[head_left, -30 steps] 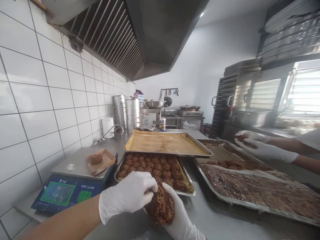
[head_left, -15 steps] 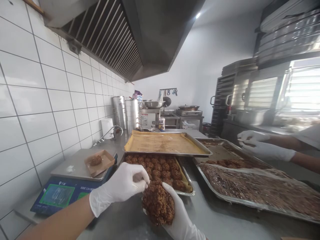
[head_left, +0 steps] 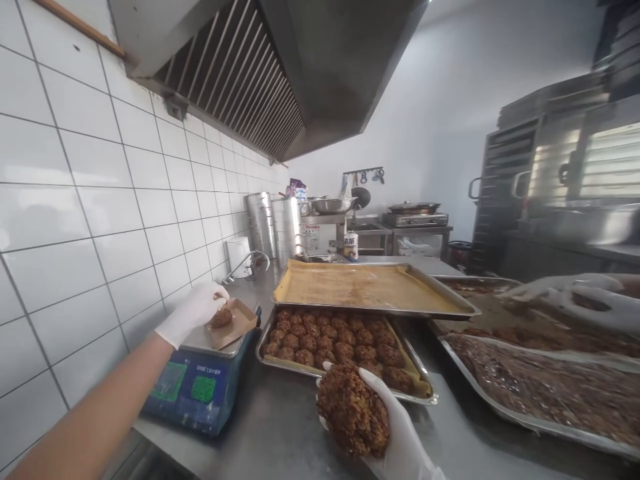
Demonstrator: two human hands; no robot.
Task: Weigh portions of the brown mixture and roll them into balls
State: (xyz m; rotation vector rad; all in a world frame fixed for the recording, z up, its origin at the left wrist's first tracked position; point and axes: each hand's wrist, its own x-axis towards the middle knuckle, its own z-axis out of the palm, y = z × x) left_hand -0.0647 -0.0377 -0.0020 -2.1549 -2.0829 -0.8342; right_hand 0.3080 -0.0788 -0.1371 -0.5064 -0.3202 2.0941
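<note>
Along the tiled wall at far left, the person's left hand (head_left: 193, 310), in a white disposable glove, reaches over a digital bench scale (head_left: 200, 393). Its fingertips rest on a small brown lump (head_left: 221, 318) lying in a folded kraft-paper tray (head_left: 243, 321) on the steel platform; this view cannot show whether they grip the lump or only press it. The paper tray separates the lump from the platform, and the scale's display faces the person for reading during handling.

Well apart from the left hand, the right hand (head_left: 395, 420) is gloved and cupped palm up, carrying a large, coarse brown mass (head_left: 353, 410) above the steel bench (head_left: 280, 427). Held this way, the mass stays off the bench and within reach of the left hand.

Just beyond the right hand, a steel sheet pan (head_left: 263, 353) holds rows of round brown portions (head_left: 320, 343) on parchment, placed close to both the scale and the mass. Behind it sits a parchment-lined pan (head_left: 370, 287).

At far right, a wide steel tray (head_left: 500, 415) carries a spread layer of brown mixture (head_left: 545, 393). Above the next tray back, a co-worker's gloved hands (head_left: 575, 300) hold a dark portion between them, separate from the person's work.
</note>
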